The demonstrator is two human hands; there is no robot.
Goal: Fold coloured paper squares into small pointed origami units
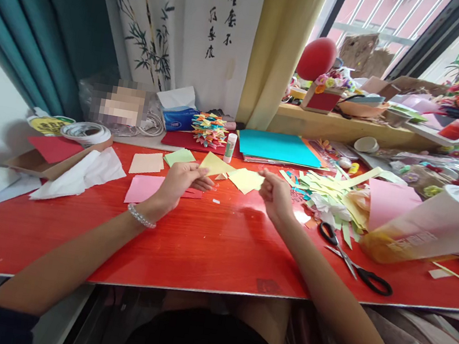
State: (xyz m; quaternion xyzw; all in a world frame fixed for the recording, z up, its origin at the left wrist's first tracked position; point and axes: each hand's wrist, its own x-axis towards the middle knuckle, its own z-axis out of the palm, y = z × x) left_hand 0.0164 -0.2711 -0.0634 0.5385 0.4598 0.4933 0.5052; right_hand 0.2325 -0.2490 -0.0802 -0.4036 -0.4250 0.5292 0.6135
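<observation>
My left hand, with a clear bead bracelet at the wrist, pinches a yellow paper above the red table. My right hand is closed at the right edge of a pale yellow paper piece, its fingertips on the corner. Between the two papers is a small folded cream piece. Pink paper, a beige square and a green square lie around my left hand. Behind the yellow papers stands a glue stick.
Black-handled scissors lie on the right, beside paper strips and a large plastic cup. Blue paper and a multicoloured paper ornament are at the back. A cardboard tray and tissue sit left.
</observation>
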